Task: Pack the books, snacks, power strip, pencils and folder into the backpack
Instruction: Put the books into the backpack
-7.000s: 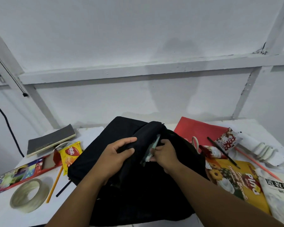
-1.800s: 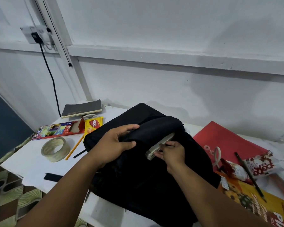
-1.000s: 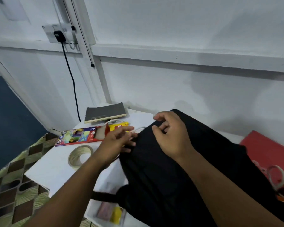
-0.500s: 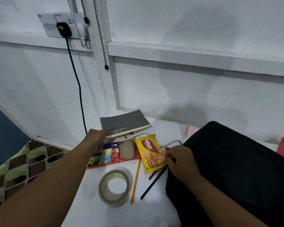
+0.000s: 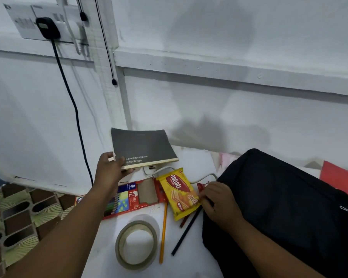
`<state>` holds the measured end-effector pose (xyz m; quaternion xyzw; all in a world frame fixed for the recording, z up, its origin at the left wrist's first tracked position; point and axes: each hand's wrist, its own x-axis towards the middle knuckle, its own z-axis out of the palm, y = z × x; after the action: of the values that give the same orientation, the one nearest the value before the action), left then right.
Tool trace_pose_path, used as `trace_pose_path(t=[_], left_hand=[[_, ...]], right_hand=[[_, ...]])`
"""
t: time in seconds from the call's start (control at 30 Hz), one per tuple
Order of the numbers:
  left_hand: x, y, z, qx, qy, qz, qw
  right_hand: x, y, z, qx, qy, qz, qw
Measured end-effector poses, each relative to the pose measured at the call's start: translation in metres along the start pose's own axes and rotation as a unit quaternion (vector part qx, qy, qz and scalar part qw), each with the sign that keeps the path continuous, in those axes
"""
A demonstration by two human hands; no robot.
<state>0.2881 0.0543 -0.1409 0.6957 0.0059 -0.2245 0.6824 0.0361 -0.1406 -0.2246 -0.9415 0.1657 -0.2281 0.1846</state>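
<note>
Grey-covered and thick, the book [image 5: 143, 148] is gripped at its near-left corner by the left hand [image 5: 111, 169], thumb on the cover and fingers curled beneath, its near edge seemingly raised off the counter [image 5: 191, 263]. Held by one corner, it could sag or slip and drop onto the white cable [image 5: 169, 169] just in front of it. Right of the book, the right hand [image 5: 217, 203] pinches the near corner of the yellow wafer packet [image 5: 178, 189]; that slick wrapper might slide free, or drag the pencils [image 5: 186, 229] underneath. Further right lies the black backpack [image 5: 285, 207]; its opening is not visible, so its contents cannot be told. Below the book, the open pencil box [image 5: 129, 199] holds coloured pencils.
</note>
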Motion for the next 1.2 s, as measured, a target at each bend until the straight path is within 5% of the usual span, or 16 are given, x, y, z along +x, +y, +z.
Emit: trace_pose_path(t=[0.13, 0.23, 0.3, 0.4, 0.47, 0.67, 0.97, 1.2], left_hand=[[-0.017, 0.007, 0.004, -0.05, -0.028, 0.043, 0.997], [-0.041, 0.016, 0.012, -0.082, -0.093, 0.043, 0.991], [-0.061, 0.018, 0.022, -0.073, -0.146, 0.044, 0.986], [-0.097, 0.012, 0.046, -0.039, -0.217, 0.044, 0.974], [-0.121, 0.003, 0.065, -0.034, -0.254, 0.045, 0.965], [-0.186, -0.024, 0.132, -0.019, -0.283, 0.053, 0.958], [-0.31, -0.081, 0.253, 0.112, -0.26, 0.162, 0.945], [-0.388, -0.144, 0.313, 0.4, -0.334, 0.266, 0.811]], right_hand=[[0.001, -0.011, -0.015, 0.056, -0.014, 0.007, 0.998], [0.002, -0.031, -0.043, 0.194, 0.012, 0.14, 0.971], [0.005, -0.046, -0.07, 0.374, 0.043, 0.254, 0.891], [0.004, -0.054, -0.113, 0.592, 0.071, 0.313, 0.739], [-0.008, -0.05, -0.139, 0.633, 0.084, 0.328, 0.697], [-0.076, -0.005, -0.198, 0.59, 0.11, 0.343, 0.723], [-0.212, 0.091, -0.3, 0.547, 0.254, 0.343, 0.72], [-0.295, 0.14, -0.356, 0.524, 0.339, 0.336, 0.705]])
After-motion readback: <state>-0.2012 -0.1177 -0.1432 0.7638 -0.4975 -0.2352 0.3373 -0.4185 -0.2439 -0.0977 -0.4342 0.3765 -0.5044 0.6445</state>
